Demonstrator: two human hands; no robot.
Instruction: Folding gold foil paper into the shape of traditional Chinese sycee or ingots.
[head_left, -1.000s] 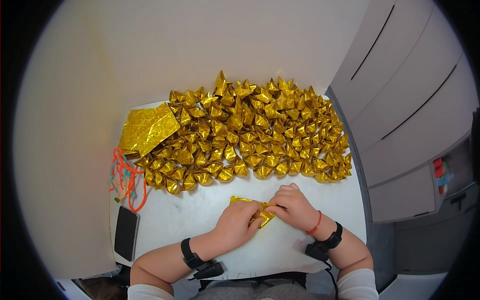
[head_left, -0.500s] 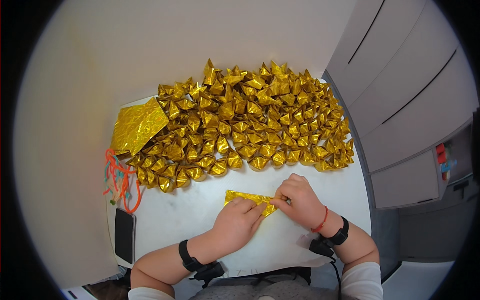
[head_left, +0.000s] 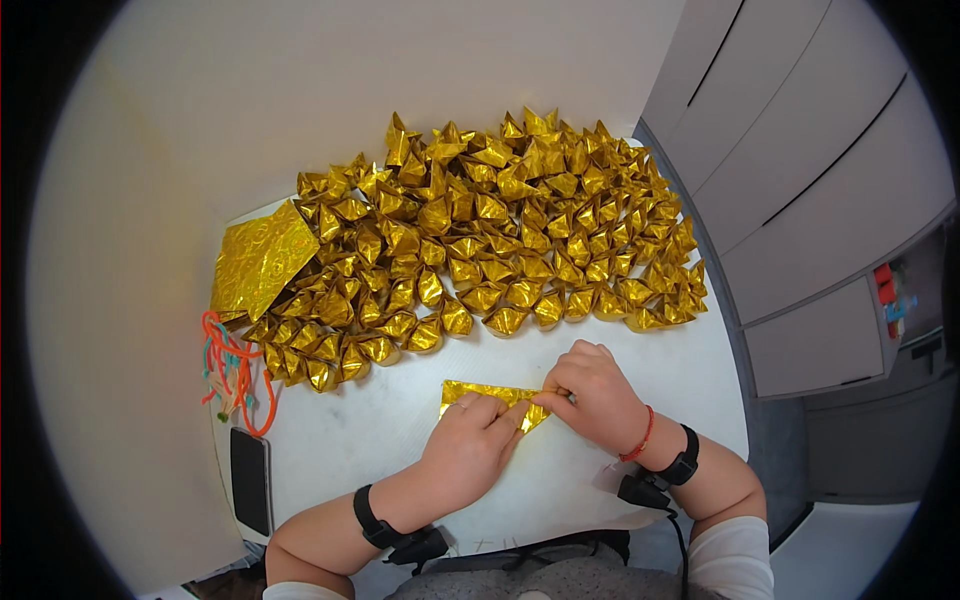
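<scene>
A folded strip of gold foil paper (head_left: 455, 392) lies on the white table in front of me. Across it, my left hand (head_left: 468, 445) holds the paper down, its fingers closed together and pointing right. At the paper's right end, my right hand (head_left: 598, 398) pinches the tapering edge between thumb and curled fingers. The two hands nearly meet, and they hide part of the fold. Beyond them sits a large heap of folded gold foil ingots (head_left: 505, 320), standing in crowded rows.
Flat gold foil sheets (head_left: 262, 262) are stacked at the heap's left end. Below them lie tangled orange and teal cords (head_left: 245, 375) and a dark phone (head_left: 251, 480) near the table's left edge. A wall rises behind; grey cabinets (head_left: 800, 200) stand to the right.
The whole view has shifted slightly, with the heap sitting a little further left. Both hands keep nearly the same hold on the paper.
</scene>
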